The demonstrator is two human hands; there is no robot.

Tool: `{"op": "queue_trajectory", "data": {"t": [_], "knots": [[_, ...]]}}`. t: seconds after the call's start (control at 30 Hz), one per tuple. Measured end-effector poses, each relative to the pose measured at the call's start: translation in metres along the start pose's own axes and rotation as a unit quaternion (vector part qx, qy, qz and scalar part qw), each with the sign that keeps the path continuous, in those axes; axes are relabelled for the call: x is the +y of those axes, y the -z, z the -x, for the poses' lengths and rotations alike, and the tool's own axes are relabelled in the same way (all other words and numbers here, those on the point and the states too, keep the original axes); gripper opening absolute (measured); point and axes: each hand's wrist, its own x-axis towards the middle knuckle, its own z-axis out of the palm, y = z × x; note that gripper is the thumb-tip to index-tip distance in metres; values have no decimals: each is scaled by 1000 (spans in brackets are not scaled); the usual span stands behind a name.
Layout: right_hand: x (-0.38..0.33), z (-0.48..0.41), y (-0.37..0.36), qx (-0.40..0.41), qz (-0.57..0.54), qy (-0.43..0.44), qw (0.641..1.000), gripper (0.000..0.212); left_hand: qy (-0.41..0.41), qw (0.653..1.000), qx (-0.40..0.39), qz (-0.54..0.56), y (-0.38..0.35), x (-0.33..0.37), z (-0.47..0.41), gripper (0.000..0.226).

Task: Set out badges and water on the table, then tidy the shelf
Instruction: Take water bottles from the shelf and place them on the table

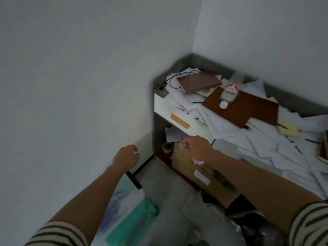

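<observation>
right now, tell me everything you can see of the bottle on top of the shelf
The bottle is clear plastic with a white cap and a red and white label. It lies on its side, cap toward the camera, on a reddish-brown folder atop loose papers covering the top of the shelf. Its fill level cannot be told. Neither the left hand nor the right hand, which grips paper scraps, touches it.

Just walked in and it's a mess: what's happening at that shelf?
A person appears to be tidying the shelf. The right hand grips paper scraps at the lower compartment, above a cardboard box. The left hand hovers beside it, loosely curled; whether it holds anything is unclear. Loose papers and a bottle lie on top.
</observation>
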Motion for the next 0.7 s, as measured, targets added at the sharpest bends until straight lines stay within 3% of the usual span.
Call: {"op": "queue_trajectory", "data": {"t": [0.27, 0.47, 0.7], "knots": [[133, 24, 77, 77, -18, -55, 995, 30, -109, 994, 9, -21, -15, 163, -47, 24], [231, 29, 121, 131, -7, -85, 988, 27, -143, 990, 1, 9, -46, 271, -81, 21], [323, 46, 132, 171, -25, -173, 970, 32, -216, 974, 71, -14, -65, 356, -112, 33]]}}
